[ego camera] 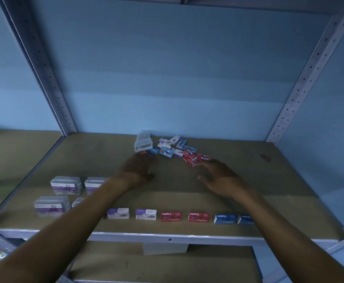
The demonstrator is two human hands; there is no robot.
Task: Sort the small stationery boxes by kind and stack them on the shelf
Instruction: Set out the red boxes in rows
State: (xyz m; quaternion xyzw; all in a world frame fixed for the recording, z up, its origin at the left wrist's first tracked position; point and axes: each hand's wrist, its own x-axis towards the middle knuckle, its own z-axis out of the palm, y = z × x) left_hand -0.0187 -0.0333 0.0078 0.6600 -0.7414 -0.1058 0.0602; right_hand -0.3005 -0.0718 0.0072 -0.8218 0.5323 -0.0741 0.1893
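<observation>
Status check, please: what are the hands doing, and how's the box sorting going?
Left hand and right hand open, empty, reaching toward unsorted pile. Front row grouped by colour. Nothing in the way.

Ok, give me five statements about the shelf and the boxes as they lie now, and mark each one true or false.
1. Both hands hold a box. False: the left hand and right hand are spread open over the shelf board, holding nothing.
2. An unsorted pile of small boxes lies at the back of the shelf. True.
3. The two red staples boxes stand between the purple-and-white boxes and the blue boxes in the front row. True.
4. The clear paper clip cases sit on the right side. False: they sit on the left.
5. The front row is stacked three high. False: it is one layer.
</observation>
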